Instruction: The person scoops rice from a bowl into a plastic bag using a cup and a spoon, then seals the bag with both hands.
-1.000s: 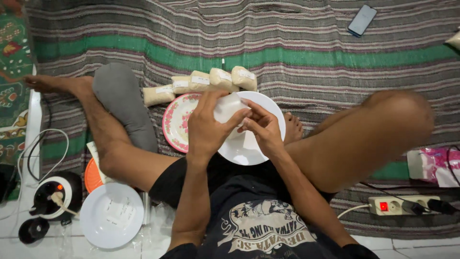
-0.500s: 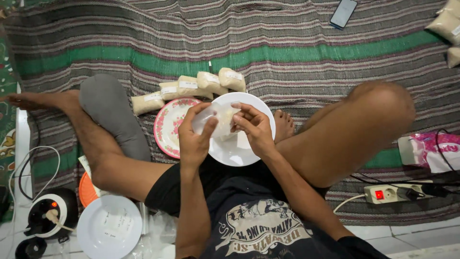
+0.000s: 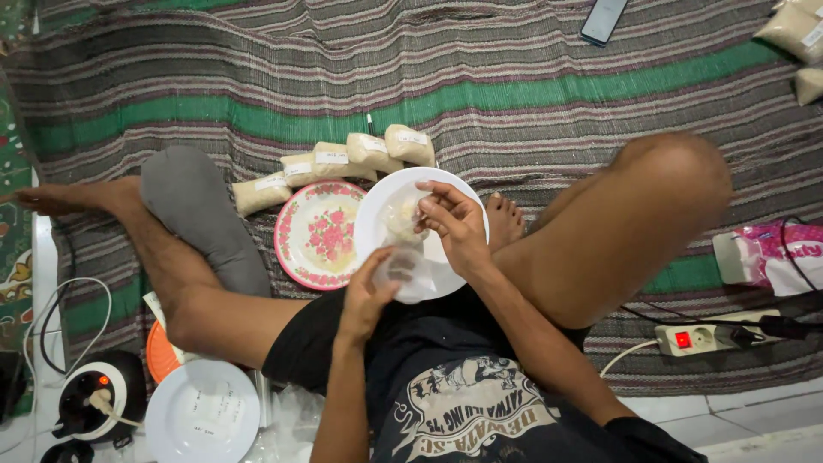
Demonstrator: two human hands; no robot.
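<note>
I sit on a striped mat with a white plate [image 3: 459, 193] in front of me. Over it both hands hold a small clear plastic bag [image 3: 401, 249] with pale contents. My left hand [image 3: 369, 291] grips the bag's lower part from below. My right hand [image 3: 454, 221] pinches its top. Left of the white plate lies a flowered pink-rimmed plate [image 3: 319, 233]. Behind the plates several filled, labelled packets [image 3: 343, 160] lie in a row.
A grey cushion [image 3: 197, 219] lies by my left leg. A white lid [image 3: 201, 422], an orange dish [image 3: 159, 351] and a small black appliance [image 3: 94, 394] sit lower left. A power strip [image 3: 699, 337] and pink-white bag [image 3: 771, 257] lie right; a phone [image 3: 604, 19] and more packets [image 3: 797, 34] far back.
My left hand has dropped from the plate toward my lap, now holding the bag's bottom. The bag is stretched upright between both hands. The view has shifted slightly.
</note>
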